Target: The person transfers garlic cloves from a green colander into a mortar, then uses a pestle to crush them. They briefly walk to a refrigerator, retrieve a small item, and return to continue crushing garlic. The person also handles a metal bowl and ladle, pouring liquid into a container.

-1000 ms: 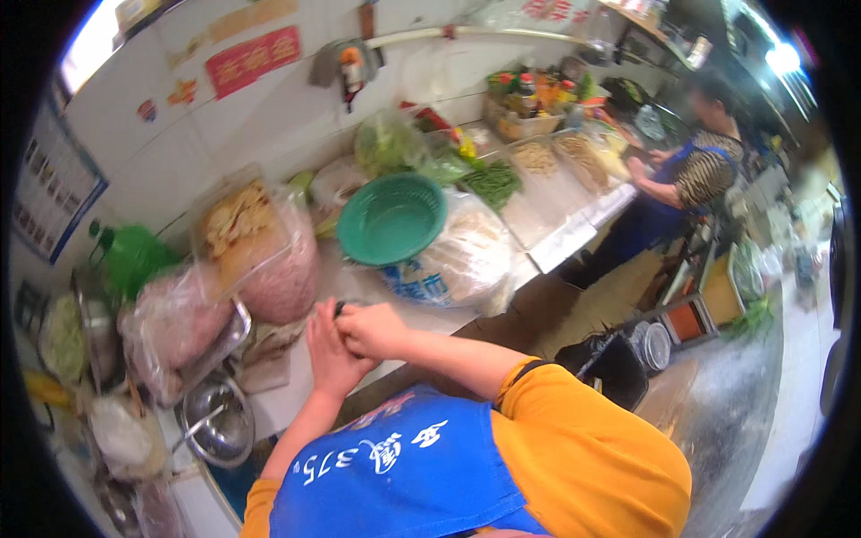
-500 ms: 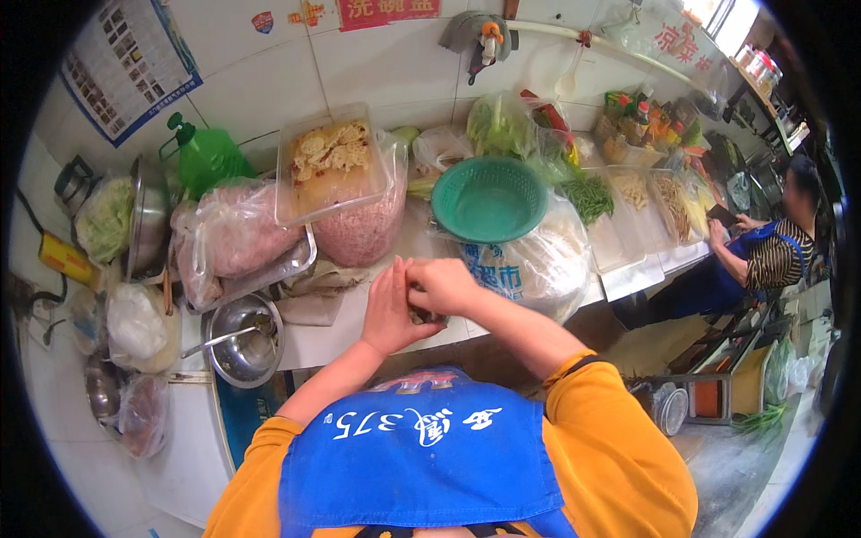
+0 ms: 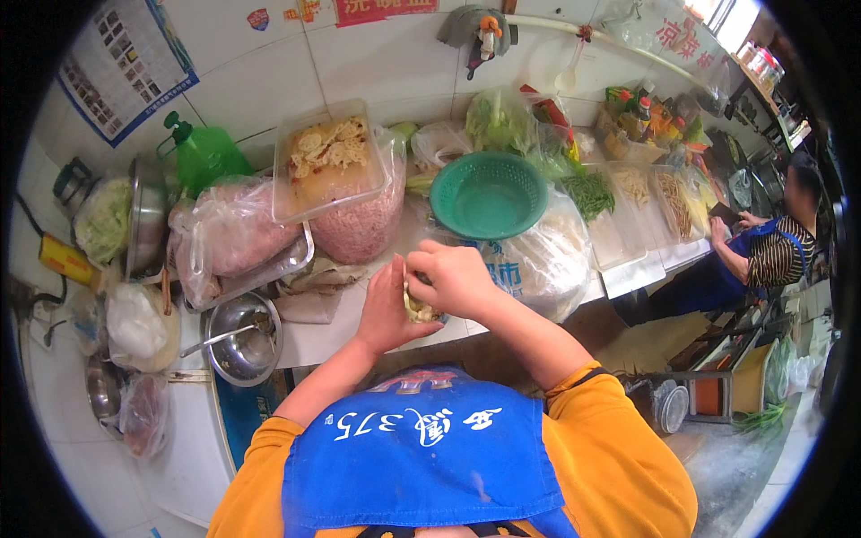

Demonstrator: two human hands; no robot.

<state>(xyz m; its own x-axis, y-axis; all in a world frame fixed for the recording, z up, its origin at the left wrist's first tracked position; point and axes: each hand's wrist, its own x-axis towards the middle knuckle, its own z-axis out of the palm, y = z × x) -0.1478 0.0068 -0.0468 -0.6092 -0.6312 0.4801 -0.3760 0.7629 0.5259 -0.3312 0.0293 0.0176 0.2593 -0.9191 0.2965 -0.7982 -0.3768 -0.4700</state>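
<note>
In front of my apron, at the counter's near edge, both hands meet. My left hand is closed round some small pale yellowish pieces, fingers upright and thumb along their near side. Whether those pieces sit in a small container is hidden. Above them my right hand is closed, its fingers curled over their far side. What its fingertips hold, if anything, is out of sight. Just beyond stands a green plastic basket on a bulging plastic bag.
To the left are a steel bowl with a ladle, bagged pink meat on a tray, and a clear tub of pale flower-shaped pieces on another meat bag. Clear trays line the right. A co-worker stands at far right.
My right hand has lifted and tilted away slightly from my left palm. The pale yellowish pieces between the hands now show. My left hand has barely moved.
</note>
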